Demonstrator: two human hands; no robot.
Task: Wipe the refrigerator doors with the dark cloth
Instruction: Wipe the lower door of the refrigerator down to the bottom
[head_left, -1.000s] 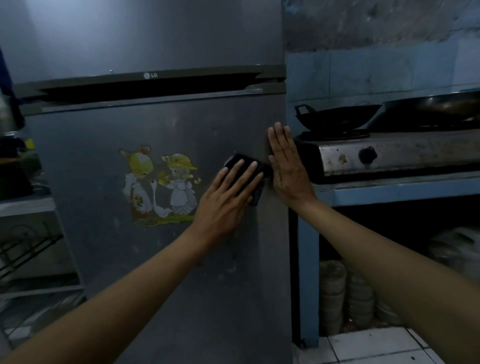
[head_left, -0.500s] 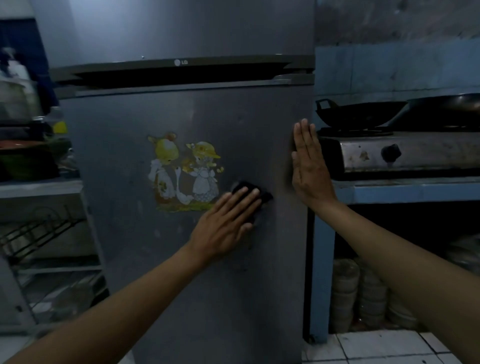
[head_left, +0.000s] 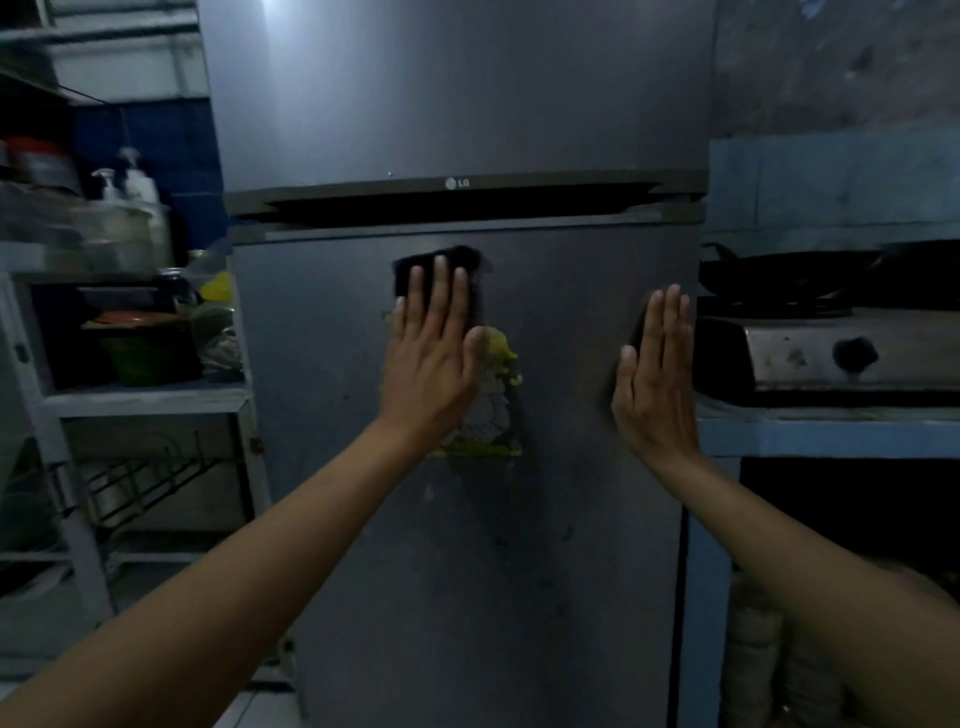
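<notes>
Covering sticker (head_left: 493, 395), left hand (head_left: 428, 358) flattens dark cloth (head_left: 434, 265); stove (head_left: 831, 353) right.

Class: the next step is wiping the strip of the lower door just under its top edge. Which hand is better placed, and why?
Left. The left hand already presses the cloth flat on the lower door near its top. The right hand lies bare at the door's right edge.

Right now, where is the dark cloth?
In the head view, the dark cloth is pressed under the left hand near the lower door's top edge, above the sticker.
</notes>
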